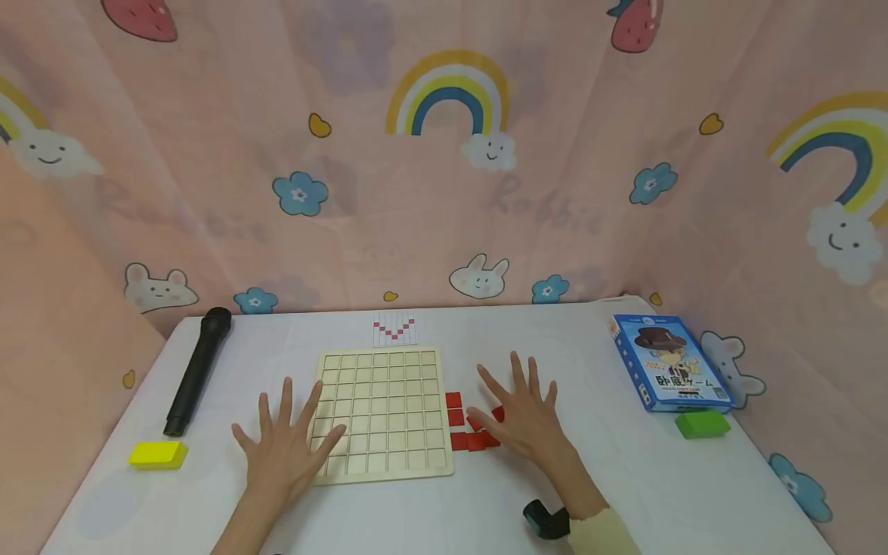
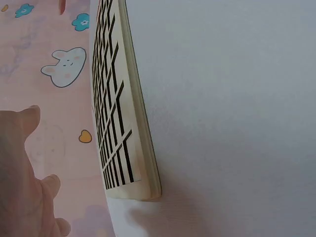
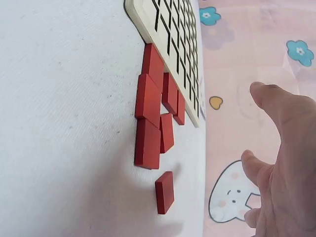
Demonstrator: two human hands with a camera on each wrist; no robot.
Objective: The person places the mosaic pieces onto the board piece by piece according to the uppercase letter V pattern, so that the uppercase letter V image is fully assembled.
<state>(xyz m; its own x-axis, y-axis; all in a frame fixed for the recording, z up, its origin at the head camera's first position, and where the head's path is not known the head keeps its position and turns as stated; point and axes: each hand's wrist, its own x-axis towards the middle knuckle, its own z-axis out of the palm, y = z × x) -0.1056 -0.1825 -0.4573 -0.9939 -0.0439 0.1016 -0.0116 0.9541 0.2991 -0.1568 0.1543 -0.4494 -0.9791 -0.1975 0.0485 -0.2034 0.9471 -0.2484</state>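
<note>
A pale wooden grid board point(image 1: 383, 416) lies mid-table, its square cells bare. My left hand point(image 1: 283, 455) spreads its fingers over the board's left edge and holds nothing; the left wrist view shows part of that hand point(image 2: 22, 173) beside the board point(image 2: 140, 163). To the right of the board are several small red square tiles point(image 1: 454, 417), some touching one another in the right wrist view, with one tile point(image 3: 165, 192) apart. My right hand point(image 1: 530, 420), fingers spread and holding nothing, is above the rightmost tiles and partly hides them.
Behind the board lies a card point(image 1: 395, 329) with a V of red squares. A black microphone point(image 1: 197, 374) and yellow block point(image 1: 157, 455) lie left. A blue box point(image 1: 669, 362) and green block point(image 1: 702, 425) sit right. A patterned curtain point(image 1: 444, 216) hangs behind the white table point(image 1: 416, 524).
</note>
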